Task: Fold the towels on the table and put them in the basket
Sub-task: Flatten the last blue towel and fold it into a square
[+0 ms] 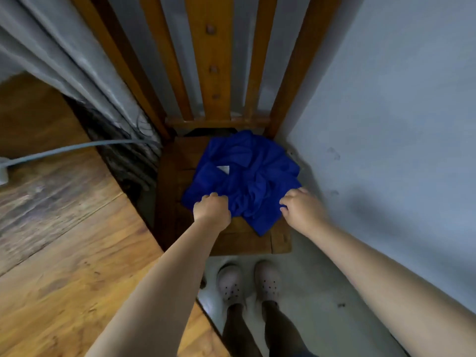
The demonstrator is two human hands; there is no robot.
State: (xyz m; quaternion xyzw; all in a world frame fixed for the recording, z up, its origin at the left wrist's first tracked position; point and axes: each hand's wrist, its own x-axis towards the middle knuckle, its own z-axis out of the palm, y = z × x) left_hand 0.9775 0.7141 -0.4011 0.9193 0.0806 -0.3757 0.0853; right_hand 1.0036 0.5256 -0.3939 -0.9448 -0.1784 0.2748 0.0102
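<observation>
Blue towel (244, 176) lies crumpled on the seat of a wooden chair (177, 202), its far edge near the chair's slatted back. The left hand (211, 207) is clenched on the towel's near left edge. The right hand (302, 206) grasps the near right edge with curled fingers. Pale clogs (248, 280) stand on the floor just before the chair.

Dim, soft indoor light, cool cast, no hard shadows. Wall (386, 124) on the right is evenly lit; faint shadow on it beside the right forearm. Dull sheen on the wooden tabletop (64, 228) at left. Strong wide-angle warp: chair slats (210, 60) splay, forearms stretch toward the corners. Slight motion smear throughout, worst at left edge.
</observation>
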